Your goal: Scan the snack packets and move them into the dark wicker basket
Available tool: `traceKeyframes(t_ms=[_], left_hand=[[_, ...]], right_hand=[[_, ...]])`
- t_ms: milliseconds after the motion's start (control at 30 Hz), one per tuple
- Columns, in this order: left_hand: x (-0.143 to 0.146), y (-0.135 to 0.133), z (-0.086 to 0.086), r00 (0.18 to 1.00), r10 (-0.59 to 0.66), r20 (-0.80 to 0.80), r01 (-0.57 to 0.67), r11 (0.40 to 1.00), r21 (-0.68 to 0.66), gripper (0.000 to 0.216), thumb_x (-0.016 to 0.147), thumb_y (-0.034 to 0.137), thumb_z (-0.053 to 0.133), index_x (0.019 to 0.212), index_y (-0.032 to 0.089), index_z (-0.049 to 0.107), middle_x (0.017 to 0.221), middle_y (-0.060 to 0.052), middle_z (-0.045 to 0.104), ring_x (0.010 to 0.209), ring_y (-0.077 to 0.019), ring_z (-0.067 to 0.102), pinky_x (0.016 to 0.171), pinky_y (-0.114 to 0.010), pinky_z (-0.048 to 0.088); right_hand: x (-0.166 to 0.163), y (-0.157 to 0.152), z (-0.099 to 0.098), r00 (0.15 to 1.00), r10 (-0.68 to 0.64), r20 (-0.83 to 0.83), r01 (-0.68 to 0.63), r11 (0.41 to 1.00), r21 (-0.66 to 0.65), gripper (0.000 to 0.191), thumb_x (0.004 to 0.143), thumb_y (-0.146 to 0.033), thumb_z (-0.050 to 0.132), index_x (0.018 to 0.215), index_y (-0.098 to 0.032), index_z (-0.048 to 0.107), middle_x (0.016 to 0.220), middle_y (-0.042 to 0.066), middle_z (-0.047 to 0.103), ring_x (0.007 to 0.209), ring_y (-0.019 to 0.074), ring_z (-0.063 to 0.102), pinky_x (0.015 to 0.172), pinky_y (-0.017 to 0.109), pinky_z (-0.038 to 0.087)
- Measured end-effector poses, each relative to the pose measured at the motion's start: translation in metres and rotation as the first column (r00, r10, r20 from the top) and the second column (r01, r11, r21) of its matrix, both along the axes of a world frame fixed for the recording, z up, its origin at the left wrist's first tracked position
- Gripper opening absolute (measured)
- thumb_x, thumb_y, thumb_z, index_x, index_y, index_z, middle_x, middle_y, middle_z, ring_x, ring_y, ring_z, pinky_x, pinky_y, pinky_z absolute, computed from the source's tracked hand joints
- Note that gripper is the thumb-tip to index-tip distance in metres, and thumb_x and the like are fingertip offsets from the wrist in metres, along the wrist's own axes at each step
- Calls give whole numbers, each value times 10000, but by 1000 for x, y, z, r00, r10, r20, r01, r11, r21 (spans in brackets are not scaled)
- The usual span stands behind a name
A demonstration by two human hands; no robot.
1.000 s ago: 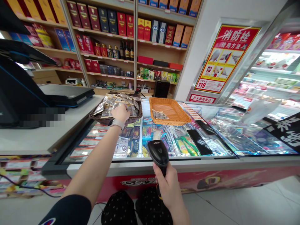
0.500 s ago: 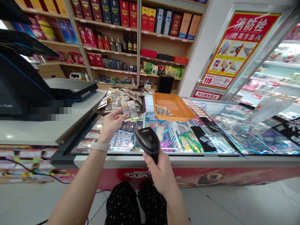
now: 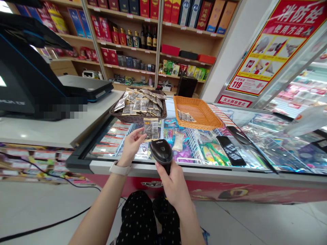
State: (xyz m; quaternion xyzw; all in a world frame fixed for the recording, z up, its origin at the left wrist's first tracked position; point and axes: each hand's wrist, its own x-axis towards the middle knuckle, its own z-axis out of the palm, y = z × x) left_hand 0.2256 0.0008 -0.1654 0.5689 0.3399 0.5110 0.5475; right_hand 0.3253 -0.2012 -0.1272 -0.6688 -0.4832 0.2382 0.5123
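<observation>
My left hand (image 3: 133, 144) pinches the edge of a small clear snack packet (image 3: 150, 129) between thumb and fingers, just in front of the dark wicker basket (image 3: 124, 118). That basket is heaped with several similar packets. A black handheld barcode scanner (image 3: 161, 151) is gripped in my right hand (image 3: 174, 182), its head tilted up and facing away from me, close to the packet. To the right of the dark basket stands an orange wicker basket (image 3: 201, 115), with a few packets (image 3: 186, 116) at its left side.
Both baskets stand on a glass-topped chest freezer (image 3: 204, 166). Two black phone-like slabs (image 3: 231, 151) lie on the glass. At left are a counter (image 3: 38, 134), a scale (image 3: 87, 86) and a dark terminal (image 3: 28, 75). A black cable (image 3: 46, 227) crosses the floor.
My left hand has drawn the packet away from the heap, toward me and the scanner. The scanner stays in my right hand. The view has shifted, so the background sits further right and higher.
</observation>
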Motion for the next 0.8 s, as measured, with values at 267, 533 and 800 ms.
traceKeyframes(t_ms=[267,533,800], left_hand=[[1,2,-2,999,9,31,-9,1000,8,635,668,453,884,1187,117,741,663,8,635,641,-129,569,654,-261,456],[1,0,2,999,8,39,-9,1000,22,603,667,449,883,1156,123,747,624,31,599,613,-111,520,626,-249,427],[2,-1,4,1000,27,16,-28,999,29,626,650,468,885,1154,120,753,627,25,591,612,-117,525,632,-258,429]], right_hand=[[-2,0,0,999,-29,17,29,1000,-2,358,1005,-445,538,1148,-169,717,795,67,751,859,289,746,699,310,509],[0,-3,5,1000,-21,-10,21,999,-35,362,1009,-433,536,1148,-142,700,922,112,776,930,308,738,704,318,492],[3,-3,1,999,-44,4,44,998,44,297,986,-406,596,1070,-155,733,883,94,795,827,267,737,732,301,509]])
